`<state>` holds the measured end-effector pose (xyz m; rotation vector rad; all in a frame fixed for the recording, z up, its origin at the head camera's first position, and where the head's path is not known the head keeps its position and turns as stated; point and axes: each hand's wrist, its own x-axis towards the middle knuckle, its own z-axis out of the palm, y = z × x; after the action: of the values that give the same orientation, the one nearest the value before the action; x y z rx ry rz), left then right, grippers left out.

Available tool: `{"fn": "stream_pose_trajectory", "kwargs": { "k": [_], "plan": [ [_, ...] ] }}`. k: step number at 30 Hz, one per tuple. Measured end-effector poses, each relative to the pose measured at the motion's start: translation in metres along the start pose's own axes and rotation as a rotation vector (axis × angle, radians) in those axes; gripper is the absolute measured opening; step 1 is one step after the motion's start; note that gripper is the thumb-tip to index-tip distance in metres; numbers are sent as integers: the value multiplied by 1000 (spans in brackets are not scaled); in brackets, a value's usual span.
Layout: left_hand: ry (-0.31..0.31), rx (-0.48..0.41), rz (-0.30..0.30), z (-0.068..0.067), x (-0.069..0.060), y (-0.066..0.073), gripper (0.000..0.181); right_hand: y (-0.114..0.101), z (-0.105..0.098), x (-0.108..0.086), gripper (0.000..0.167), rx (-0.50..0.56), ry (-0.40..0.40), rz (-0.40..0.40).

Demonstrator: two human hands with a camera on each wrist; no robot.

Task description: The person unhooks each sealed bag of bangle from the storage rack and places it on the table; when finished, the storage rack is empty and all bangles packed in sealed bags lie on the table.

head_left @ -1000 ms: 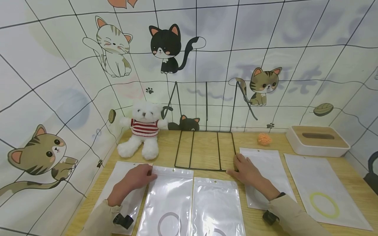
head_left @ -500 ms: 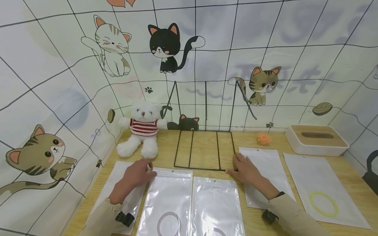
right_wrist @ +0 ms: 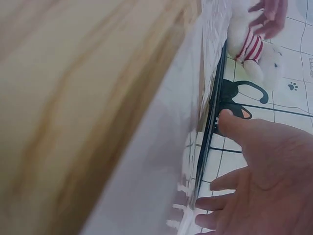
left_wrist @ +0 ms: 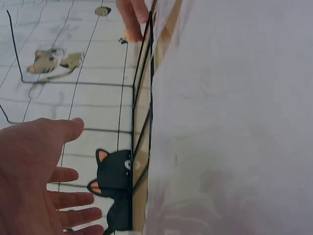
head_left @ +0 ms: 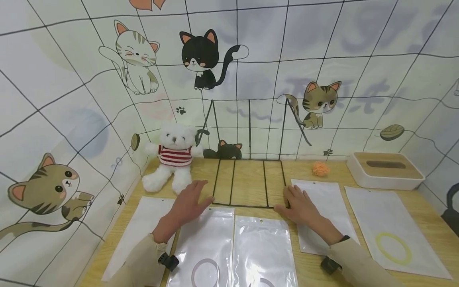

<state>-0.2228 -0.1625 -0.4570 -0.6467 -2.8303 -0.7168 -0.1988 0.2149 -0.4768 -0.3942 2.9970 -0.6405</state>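
A black wire rack stands at the middle of the table, its back frame rising before the wall. My left hand hovers over the top of a clear-fronted zip bag, thumb close to the rack's left front corner. In the left wrist view its fingers are spread and hold nothing. My right hand lies at the rack's right front corner, thumb by the front wire; whether it touches the wire is hard to tell. Extended fingers show in the right wrist view.
Another zip bag lies alongside, with more white bags at either side, one holding a yellow ring. A white teddy bear, an orange ball and a tissue box stand at the back.
My left hand has left the left bags' top edges and moved right and forward towards the rack's left front corner, its fingers straightening. The right hand has stayed in place.
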Motion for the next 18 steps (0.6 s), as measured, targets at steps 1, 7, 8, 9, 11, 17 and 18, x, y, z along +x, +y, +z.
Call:
{"fn": "stream_pose_trajectory", "kwargs": {
  "k": [1,7,8,9,11,17,18],
  "plan": [
    [11,0,24,1,2,5,64,0,0,0,78,0,24,-1],
    [-14,51,102,10,10,27,75,-6,-3,-3,84,-15,98,-2],
    [-31,59,102,11,11,31,77,-7,-3,-4,85,-22,101,-4],
    [-48,66,106,12,12,35,78,-8,-3,-5,85,-29,105,-10],
    [-76,81,114,13,12,42,80,-10,-3,-7,86,-48,119,-26],
    [-77,155,197,12,13,60,83,-17,-6,-14,88,-75,138,-77],
    [-68,168,215,12,13,62,83,-19,-7,-15,88,-83,142,-86]
  ]
}}
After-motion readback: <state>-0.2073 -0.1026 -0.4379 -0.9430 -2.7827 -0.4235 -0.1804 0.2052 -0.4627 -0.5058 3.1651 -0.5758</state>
